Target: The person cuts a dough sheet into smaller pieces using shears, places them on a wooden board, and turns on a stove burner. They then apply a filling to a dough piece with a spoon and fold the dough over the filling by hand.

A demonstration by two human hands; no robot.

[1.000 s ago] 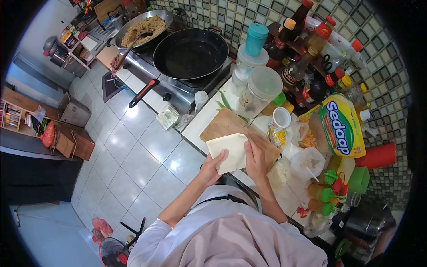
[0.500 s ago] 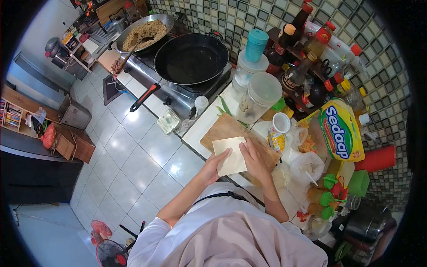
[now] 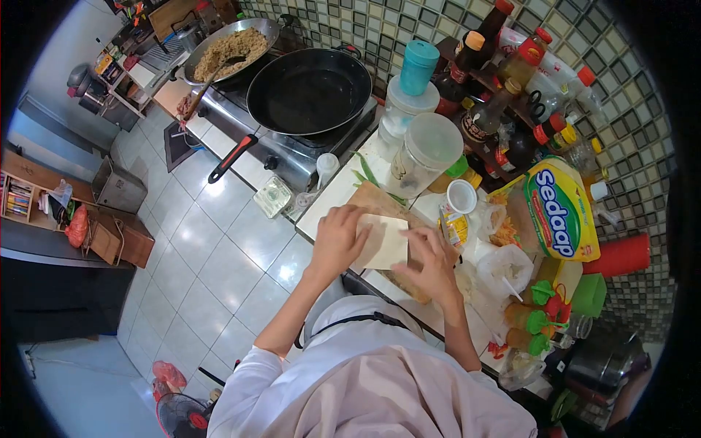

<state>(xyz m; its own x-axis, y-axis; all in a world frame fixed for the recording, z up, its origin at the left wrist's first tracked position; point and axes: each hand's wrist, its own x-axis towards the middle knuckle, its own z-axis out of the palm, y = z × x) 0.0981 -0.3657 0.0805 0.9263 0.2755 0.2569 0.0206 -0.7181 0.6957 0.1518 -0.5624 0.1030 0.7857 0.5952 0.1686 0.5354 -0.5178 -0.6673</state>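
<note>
A pale, square, thin sheet that looks like a spring roll wrapper [image 3: 383, 243], perhaps a stack of them, lies on or just over the wooden cutting board [image 3: 372, 196]. My left hand [image 3: 338, 239] is at its left edge, fingers bent and thumb on the sheet, gripping that side. At the right edge, my right hand [image 3: 434, 260] has its fingers and thumb apart, fingertips close to or touching the corner. The hands hide part of the board.
Left of the board, a black frying pan [image 3: 310, 91] sits on the stove [image 3: 288, 157], beside a wok [image 3: 272, 33] of brown filling. Clear jars [image 3: 431, 150], sauce bottles [image 3: 485, 120], a white cup [image 3: 461, 198] and plastic bags [image 3: 505, 270] crowd the counter's back and right.
The sheet has come down flat toward the board. My left hand moved up along its left side, and my right hand loosened, its fingers spreading at the right edge.
</note>
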